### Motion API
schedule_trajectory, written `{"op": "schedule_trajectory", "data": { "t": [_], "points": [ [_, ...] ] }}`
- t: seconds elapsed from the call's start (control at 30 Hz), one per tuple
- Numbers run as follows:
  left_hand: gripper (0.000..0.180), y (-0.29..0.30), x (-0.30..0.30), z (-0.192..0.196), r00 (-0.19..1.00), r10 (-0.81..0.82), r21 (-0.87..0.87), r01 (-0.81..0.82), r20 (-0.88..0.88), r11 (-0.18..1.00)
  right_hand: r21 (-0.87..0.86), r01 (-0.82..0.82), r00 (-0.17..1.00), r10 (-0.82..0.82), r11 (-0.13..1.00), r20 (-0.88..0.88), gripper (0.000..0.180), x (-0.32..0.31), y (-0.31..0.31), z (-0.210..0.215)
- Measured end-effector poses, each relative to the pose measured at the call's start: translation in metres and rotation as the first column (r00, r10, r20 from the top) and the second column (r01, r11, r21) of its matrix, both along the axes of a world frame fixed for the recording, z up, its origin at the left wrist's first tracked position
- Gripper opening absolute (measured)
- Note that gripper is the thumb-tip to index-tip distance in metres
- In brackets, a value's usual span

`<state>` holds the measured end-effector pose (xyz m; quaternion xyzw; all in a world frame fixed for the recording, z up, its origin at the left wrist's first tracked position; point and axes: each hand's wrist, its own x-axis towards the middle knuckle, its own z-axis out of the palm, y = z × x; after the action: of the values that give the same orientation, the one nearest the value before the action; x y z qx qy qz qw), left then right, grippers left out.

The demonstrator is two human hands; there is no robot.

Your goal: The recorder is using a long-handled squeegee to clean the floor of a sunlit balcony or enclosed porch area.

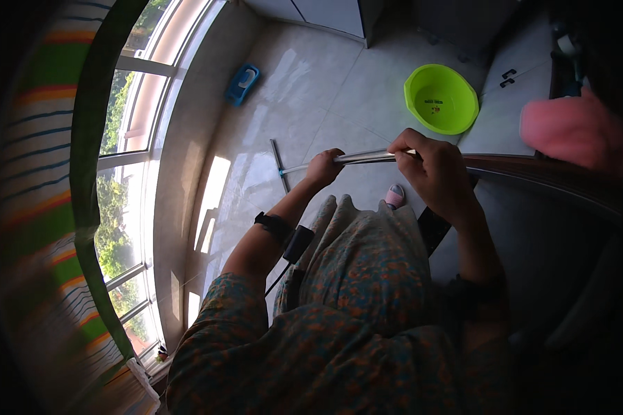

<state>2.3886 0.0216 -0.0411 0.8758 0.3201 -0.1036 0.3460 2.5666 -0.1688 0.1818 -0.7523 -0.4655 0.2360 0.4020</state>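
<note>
A floor squeegee (370, 158) with a long, shiny metal handle crosses in front of me. Its narrow dark blade (275, 155) lies at the left end, against the pale tiled floor. My left hand (324, 168) is wrapped round the handle on the blade side. Further up the handle, to the right, my right hand (426, 162) grips it with bent fingers. The handle's far right end cannot be told apart from the dark edge of a surface there.
A lime-green basin (457, 104) sits on the floor ahead right, by a cabinet (519, 90). A blue plastic tray-like thing (241, 84) lies near the window wall. A pink cloth-like bundle (567, 128) is at right. Windows and a striped curtain (41, 159) line the left.
</note>
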Motion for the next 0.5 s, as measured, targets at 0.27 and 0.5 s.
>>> {"op": "schedule_trajectory", "data": {
  "t": [0.27, 0.5],
  "points": [
    [0.016, -0.075, 0.161, 0.016, 0.941, 0.189, -0.011, -0.194, 0.28, 0.981, -0.067, 0.256, 0.952, -0.24, 0.964, 0.19, 0.016, 0.093, -0.055, 0.058],
    [0.023, -0.059, 0.243, 0.042, 0.816, 0.287, -0.168, -0.233, 0.502, 0.958, 0.028, 0.213, 0.93, -0.211, 0.977, 0.301, 0.014, 0.099, -0.043, 0.088]
  ]
}}
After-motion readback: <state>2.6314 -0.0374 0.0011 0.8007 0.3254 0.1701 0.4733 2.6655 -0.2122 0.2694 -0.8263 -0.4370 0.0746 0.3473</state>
